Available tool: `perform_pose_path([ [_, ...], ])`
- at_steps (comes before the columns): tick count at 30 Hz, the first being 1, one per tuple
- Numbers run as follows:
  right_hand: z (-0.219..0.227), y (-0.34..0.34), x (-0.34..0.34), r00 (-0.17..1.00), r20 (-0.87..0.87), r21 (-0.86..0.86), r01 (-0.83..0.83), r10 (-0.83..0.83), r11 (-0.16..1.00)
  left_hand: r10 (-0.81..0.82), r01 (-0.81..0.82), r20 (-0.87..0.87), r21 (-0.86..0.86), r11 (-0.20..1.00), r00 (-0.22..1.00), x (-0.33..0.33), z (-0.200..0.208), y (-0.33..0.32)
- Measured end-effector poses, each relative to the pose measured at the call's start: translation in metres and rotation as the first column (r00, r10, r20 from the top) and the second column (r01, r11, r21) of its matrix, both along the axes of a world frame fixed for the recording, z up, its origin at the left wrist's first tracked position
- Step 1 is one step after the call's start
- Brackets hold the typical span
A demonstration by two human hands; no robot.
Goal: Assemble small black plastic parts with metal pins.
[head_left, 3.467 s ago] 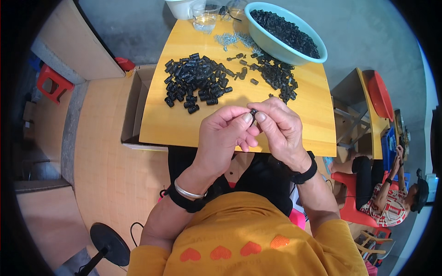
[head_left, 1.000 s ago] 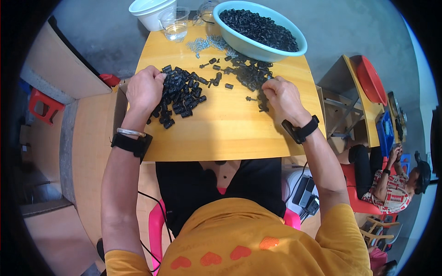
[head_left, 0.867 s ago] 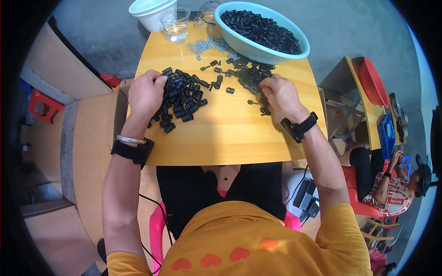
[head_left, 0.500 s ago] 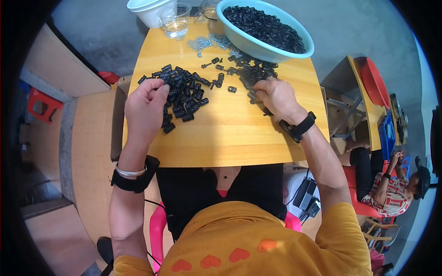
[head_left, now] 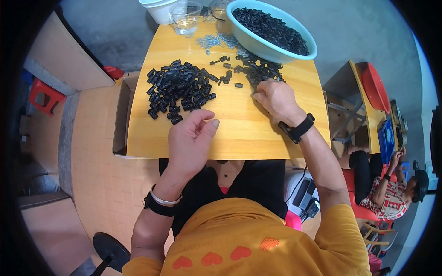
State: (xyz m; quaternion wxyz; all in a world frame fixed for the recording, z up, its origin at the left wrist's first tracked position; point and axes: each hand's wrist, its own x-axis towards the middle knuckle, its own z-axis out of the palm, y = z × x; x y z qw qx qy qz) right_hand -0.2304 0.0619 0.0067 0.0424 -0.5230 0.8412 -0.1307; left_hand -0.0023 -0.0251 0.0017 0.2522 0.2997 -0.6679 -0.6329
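My left hand (head_left: 191, 142) hovers over the table's near edge, below a pile of small black plastic cylinders (head_left: 177, 87) that look like cord locks. Its thumb and forefinger are curled close together; anything between them is hidden. On the right, my right hand (head_left: 277, 99) is closed at the near side of a second heap of small black plastic parts (head_left: 262, 71). What its fingers grip is out of sight. Between the heaps lie a few loose black pieces (head_left: 238, 85). Thin silvery pieces, apparently small springs (head_left: 209, 42), lie scattered farther back.
A light-blue basin (head_left: 239, 34) full of black parts stands at the table's far right. Beside it are clear plastic cups (head_left: 186, 24) and a white tub (head_left: 161, 13). Another person (head_left: 391, 193) sits at the right, near a table with a red basin (head_left: 375, 87).
My left hand has moved right and toward me, away from the left pile. My right hand stays at the right heap, almost in place. The view has shifted slightly.
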Motion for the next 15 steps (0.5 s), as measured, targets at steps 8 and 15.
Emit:
perform_pose_path([
  [8,0.015,0.008,0.026,0.908,0.383,-0.272,-0.063,0.168,0.96,-0.037,0.042,-0.067,0.074,0.996,0.997,0.004,-0.008,0.006],
  [15,0.033,0.021,0.078,0.496,0.827,-0.332,0.054,0.264,0.942,-0.004,0.081,-0.266,0.28,0.956,0.964,-0.002,0.003,0.017],
])
